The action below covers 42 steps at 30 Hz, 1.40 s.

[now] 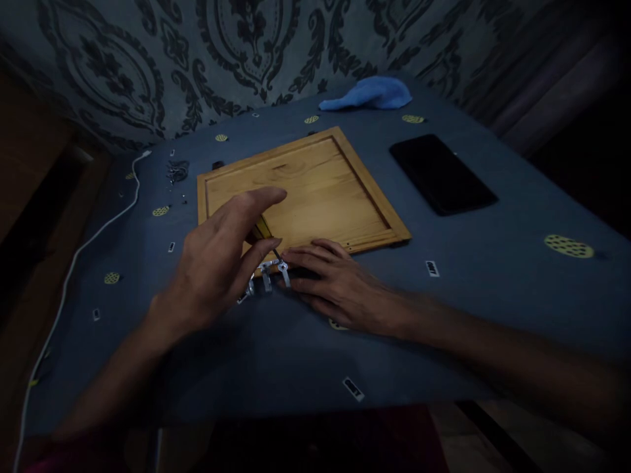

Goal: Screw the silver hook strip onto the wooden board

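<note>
A wooden framed panel [315, 184] lies flat on a table covered with blue cloth [493, 276]. At its near edge sits a small silver metal hinge [269, 272]. My left hand [217, 263] hovers over that edge, fingers closed on a yellow-handled screwdriver [263, 230] whose tip points down at the hinge. My right hand [335, 279] lies flat on the cloth, its fingertips pressing on the hinge beside the panel's edge.
A black phone [441, 174] lies right of the panel. A blue cloth rag [369, 93] sits at the far edge. Small metal parts [177, 172] and a white cable [98, 236] lie at the left. A patterned curtain hangs behind.
</note>
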{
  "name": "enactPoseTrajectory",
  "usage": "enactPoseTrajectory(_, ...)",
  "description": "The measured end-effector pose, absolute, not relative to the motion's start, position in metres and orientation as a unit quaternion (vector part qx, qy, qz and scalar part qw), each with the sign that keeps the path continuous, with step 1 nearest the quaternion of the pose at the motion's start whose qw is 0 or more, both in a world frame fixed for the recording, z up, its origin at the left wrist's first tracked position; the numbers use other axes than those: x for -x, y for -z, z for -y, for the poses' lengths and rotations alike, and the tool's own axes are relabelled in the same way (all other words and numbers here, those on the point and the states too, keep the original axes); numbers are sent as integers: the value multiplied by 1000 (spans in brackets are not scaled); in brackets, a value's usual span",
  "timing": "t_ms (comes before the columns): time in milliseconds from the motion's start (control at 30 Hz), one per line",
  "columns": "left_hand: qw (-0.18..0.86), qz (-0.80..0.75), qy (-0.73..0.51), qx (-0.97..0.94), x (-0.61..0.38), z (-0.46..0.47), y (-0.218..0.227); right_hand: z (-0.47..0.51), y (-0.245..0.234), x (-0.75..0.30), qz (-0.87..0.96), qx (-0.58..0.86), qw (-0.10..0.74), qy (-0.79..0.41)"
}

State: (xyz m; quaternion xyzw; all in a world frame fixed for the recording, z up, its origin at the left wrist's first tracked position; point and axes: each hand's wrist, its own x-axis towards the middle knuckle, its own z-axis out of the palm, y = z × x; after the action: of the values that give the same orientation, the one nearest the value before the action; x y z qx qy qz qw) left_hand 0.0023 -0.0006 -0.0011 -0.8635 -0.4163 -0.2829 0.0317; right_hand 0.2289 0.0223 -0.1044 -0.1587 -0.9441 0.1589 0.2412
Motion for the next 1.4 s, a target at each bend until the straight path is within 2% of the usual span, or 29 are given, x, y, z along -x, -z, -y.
enactPoseTrajectory(300,-74,471,311,822,5,7,-8,-23,101,-230,942,159,238,-174)
enactPoseTrajectory(1067,0,421,262,869,-2,2,-3,-23,103,-230,945,158,238,-161)
enactPoseTrajectory(1267,41,408,276,869,-3,0,-2,-23,105,-230,946,162,232,-158)
enactPoseTrajectory(1400,31,415,283,864,-2,2,-2,-22,103,-229,946,160,232,-160)
